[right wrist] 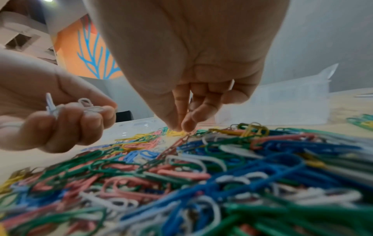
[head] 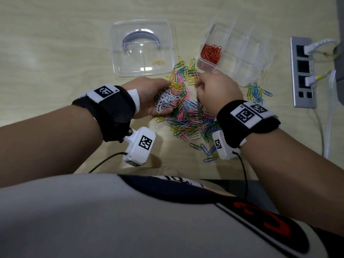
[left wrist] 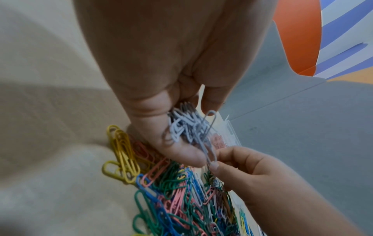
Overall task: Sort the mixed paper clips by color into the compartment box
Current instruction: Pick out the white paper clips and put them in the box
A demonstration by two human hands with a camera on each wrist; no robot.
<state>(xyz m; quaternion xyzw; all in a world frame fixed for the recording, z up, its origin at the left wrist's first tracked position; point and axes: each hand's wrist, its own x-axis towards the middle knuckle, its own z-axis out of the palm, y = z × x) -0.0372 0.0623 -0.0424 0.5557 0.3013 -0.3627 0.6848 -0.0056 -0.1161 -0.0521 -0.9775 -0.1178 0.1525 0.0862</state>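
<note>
My left hand (head: 167,101) is cupped and grips a bunch of white paper clips (head: 165,102), seen close up as the white bunch (left wrist: 189,127). It hovers at the left edge of the mixed pile (head: 188,118) of pink, green, blue, yellow and white clips. My right hand (head: 198,84) reaches down at the pile's far side. Its thumb and forefinger (right wrist: 180,127) pinch together at a clip on the pile (right wrist: 201,175); I cannot tell that clip's colour. The clear compartment box (head: 240,58) stands behind, with orange clips (head: 211,52) in its front-left compartment.
The clear lid (head: 142,48) lies behind my left hand with one yellow clip (head: 158,62) on it. A small group of clips (head: 256,92) lies to the right. A power strip (head: 303,71) with plugged cables sits at the far right.
</note>
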